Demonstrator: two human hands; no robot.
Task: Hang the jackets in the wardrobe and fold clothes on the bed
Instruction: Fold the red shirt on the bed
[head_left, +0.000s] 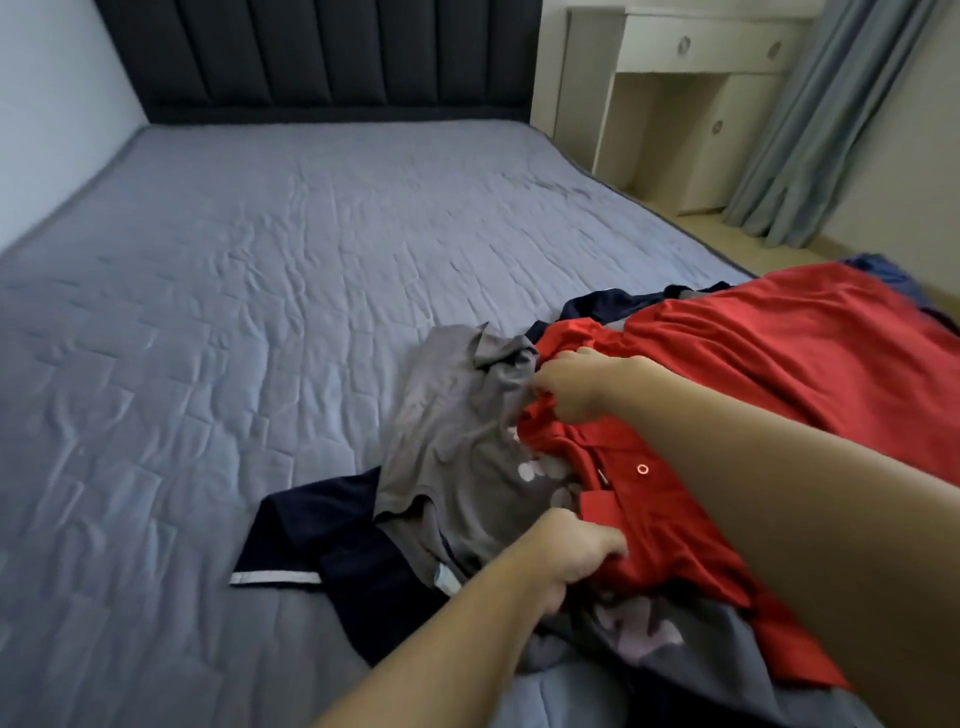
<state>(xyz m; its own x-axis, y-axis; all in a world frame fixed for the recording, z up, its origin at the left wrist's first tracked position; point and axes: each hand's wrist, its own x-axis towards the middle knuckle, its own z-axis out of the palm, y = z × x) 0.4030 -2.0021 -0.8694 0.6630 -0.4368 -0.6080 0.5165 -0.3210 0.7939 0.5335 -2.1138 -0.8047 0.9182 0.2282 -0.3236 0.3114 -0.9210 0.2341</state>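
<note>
Both hands work a red polo shirt (727, 395) heaped at the lower right of the frame. The right hand (571, 387) curls its fingers around a bunched fold near the collar; the left hand (576, 551) pinches the shirt's lower edge. Beneath it lie a grey T-shirt (457, 441) and a navy garment (322, 540) with a white trim, all on a bed (234, 286) with a wrinkled, quilted blue-grey cover. A padded dark headboard (322, 57), a cream dresser (691, 104) and pale blue curtains (810, 130) fill the top of the frame.
</note>
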